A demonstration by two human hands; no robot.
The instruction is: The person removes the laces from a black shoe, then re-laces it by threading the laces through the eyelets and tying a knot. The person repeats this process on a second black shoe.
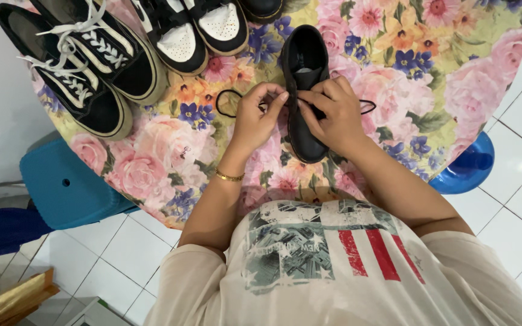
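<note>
1. Floral cloth covers the round surface (170, 163); I see white floor tiles (515, 181), a blue stool (67, 187) at its left edge and a blue basin (469, 166) at its right.
2. Black shoe (305, 72) lies mid-surface. My left hand (255, 121) and right hand (333, 115) each pinch its black lace (222, 104), fingers pressed together.
3. Black-and-white sneakers (86, 66) rest far left.

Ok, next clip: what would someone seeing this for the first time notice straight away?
First, the two hands at centre: the left hand and right hand both pinch a black lace over a black shoe standing on the flowered tablecloth. Next, the top left, where a pair of black sneakers with white laces lies beside a black-and-white pair. A blue stool sits below the table's left edge.
</note>
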